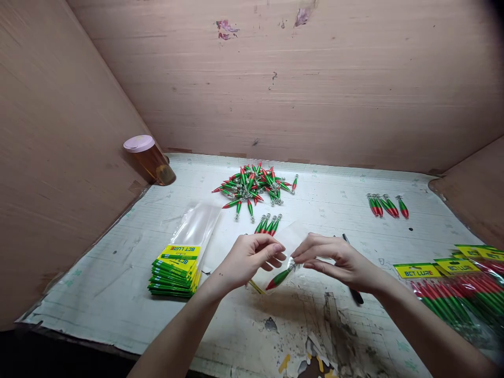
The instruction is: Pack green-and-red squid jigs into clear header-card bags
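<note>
My right hand pinches a squid jig lure by its hooked end. The lure is green with a red tip, and it tilts down toward the left. A clear plastic bag is between my hands, with the lure against or inside it; I cannot tell which. My left hand has its fingers curled at the bag's left side and appears to grip it. Just beyond my hands lies a short row of lures, and behind that a loose pile of lures.
Left of my hands is a stack of clear bags with yellow-green headers. Filled lure packs lie at the right, with several loose lures behind them. A black pen lies under my right wrist. A lidded jar stands back left.
</note>
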The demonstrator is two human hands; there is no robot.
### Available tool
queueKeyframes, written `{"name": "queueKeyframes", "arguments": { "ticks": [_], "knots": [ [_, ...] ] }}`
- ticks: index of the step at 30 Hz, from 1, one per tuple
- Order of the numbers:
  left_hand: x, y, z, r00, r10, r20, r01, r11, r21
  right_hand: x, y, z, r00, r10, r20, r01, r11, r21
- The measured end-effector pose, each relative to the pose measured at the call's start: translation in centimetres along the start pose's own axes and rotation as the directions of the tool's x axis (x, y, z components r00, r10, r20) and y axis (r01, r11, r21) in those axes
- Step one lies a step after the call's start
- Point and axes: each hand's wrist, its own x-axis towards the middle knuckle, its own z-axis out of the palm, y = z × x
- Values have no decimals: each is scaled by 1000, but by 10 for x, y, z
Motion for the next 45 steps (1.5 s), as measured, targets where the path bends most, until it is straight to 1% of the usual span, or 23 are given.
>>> {"name": "queueKeyframes", "arguments": {
  "ticks": [2,3,4,5,7,8,9,10,11,12,13,14,17,20,23,25,28,30,32,34,37,40,45],
  "knots": [
    [-7,2,-10,990,98,-99,-101,994,-33,3,4,9,988,46,-147,-42,999,31],
    [-13,0,-14,963,175,-207,-189,981,-49,4,5,14,969,85,-234,-70,995,75],
    [-19,-4,-17,898,260,-354,-296,954,-49,4,5,19,937,127,-324,-88,987,132],
    [-26,-11,-17,787,330,-521,-402,915,-27,5,5,25,896,165,-413,-92,977,190],
    [-39,-30,-10,469,377,-799,-542,837,76,7,4,36,795,218,-566,-73,961,268],
    [-44,-40,-3,333,358,-872,-581,807,110,9,3,42,745,228,-627,-61,959,276],
    [-47,-50,5,325,322,-889,-597,799,72,10,2,48,696,222,-683,-54,965,258],
    [-49,-58,14,471,249,-846,-560,825,-69,12,1,54,655,194,-730,-50,976,214],
    [-48,-64,23,678,123,-725,-454,846,-281,13,0,60,632,141,-762,-45,988,145],
    [-45,-66,31,827,0,-562,-329,811,-485,15,-1,66,630,69,-773,-35,998,61],
    [-41,-65,36,909,-56,-414,-242,737,-631,16,-2,71,647,-12,-762,-17,999,-31],
    [-36,-62,40,948,-53,-314,-204,658,-725,16,-2,76,676,-96,-731,9,992,-122],
    [-19,-50,41,965,9,-261,-231,496,-837,17,-2,90,758,-267,-595,86,945,-315],
    [-9,-43,33,969,-18,-248,-214,449,-868,18,-3,95,794,-331,-509,124,909,-397],
    [-4,-39,14,961,-43,-271,-234,391,-890,17,-9,90,837,-368,-404,200,894,-400],
    [-3,-33,-8,943,-56,-329,-294,330,-897,17,-12,83,846,-354,-397,223,914,-339],
    [-3,-23,-44,886,-39,-461,-441,233,-867,19,-3,75,838,-235,-492,80,945,-316],
    [-3,-20,-58,884,-67,-464,-447,173,-877,26,13,75,900,-172,-400,-29,893,-450],
    [-1,-23,-61,896,-118,-427,-413,127,-902,36,34,79,971,-122,-204,-24,805,-593],
    [2,-30,-56,902,-158,-402,-388,112,-915,47,52,84,990,-95,-100,7,759,-651],
    [5,-39,-49,914,-165,-372,-351,143,-926,59,68,89,998,-63,-16,35,732,-681],
    [6,-42,-48,927,-142,-347,-325,156,-933,62,70,88,998,-22,62,58,734,-677],
    [7,-40,-48,908,-174,-381,-357,154,-921,37,59,79,989,86,123,6,796,-606]
  ]
}}
